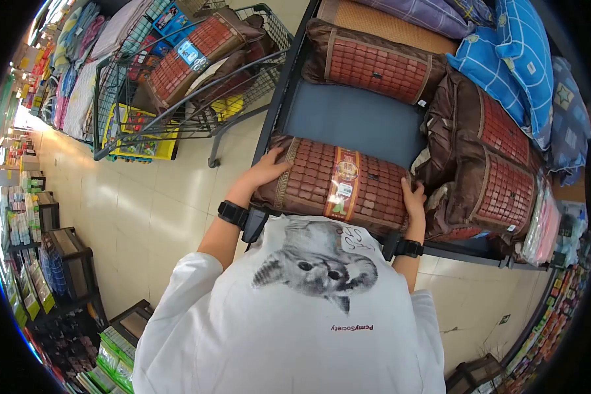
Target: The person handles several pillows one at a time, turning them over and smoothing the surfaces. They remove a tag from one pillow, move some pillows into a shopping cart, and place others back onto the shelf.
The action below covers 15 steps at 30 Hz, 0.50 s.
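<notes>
Left hand (270, 169) grips the left end of a brown tiled pillow (382, 187); right hand (414, 199) grips its right end. The pillow lies along the shelf's (354, 118) near edge, at the near-left corner, label band (343, 184) upward. Similar pillows (504, 187) lie towards the right edge. A wire cart (277, 39), loaded, stands beyond the left edge.

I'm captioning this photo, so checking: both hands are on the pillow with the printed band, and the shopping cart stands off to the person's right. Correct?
Not quite: the head view shows the shopping cart off to the person's left. The left hand and right hand are both on the banded pillow.
</notes>
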{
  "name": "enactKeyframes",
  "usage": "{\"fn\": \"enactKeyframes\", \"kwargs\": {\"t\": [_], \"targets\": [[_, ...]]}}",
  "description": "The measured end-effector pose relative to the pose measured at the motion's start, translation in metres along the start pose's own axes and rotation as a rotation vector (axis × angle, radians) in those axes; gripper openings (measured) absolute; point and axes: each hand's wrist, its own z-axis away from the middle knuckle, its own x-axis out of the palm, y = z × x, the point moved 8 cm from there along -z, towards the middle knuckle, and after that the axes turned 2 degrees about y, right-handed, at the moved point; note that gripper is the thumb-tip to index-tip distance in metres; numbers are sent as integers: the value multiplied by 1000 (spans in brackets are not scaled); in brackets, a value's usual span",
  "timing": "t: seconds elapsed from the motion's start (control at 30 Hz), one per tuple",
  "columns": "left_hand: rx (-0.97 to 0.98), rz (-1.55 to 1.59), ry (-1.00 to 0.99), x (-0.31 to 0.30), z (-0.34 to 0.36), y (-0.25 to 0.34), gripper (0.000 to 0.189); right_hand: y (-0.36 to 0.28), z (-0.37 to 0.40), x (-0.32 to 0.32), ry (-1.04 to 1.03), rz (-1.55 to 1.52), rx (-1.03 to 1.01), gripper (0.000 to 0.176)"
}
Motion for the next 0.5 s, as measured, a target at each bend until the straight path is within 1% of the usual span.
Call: {"fn": "enactKeyframes", "kwargs": {"t": [0.13, 0.2, 0.23, 0.3, 0.33, 0.4, 0.43, 0.5], "targets": [[-18, -129, 30, 18, -19, -12, 83, -2, 3, -3, 79, 22, 7, 98], [-152, -199, 47, 18, -17, -12, 91, 17, -15, 9, -3, -57, 67, 100], [-149, -202, 46, 20, -23, -18, 91, 23, -23, 10, -1, -61, 68, 100], [-137, -88, 108, 20, -37, -30, 102, 35, -34, 16, -42, -175, 130, 103], [-135, -90, 108, 21, -40, -32, 102, 39, -39, 16, -40, -178, 131, 103], [-239, -143, 131, 18, -38, -29, 101, 38, -43, 11, 1, -207, 113, 92], [-233, -143, 134, 18, -42, -31, 101, 39, -42, 7, 5, -211, 110, 92], [-191, -58, 113, 18, -47, -33, 101, 21, -11, 17, -296, -504, 205, 84]]}}
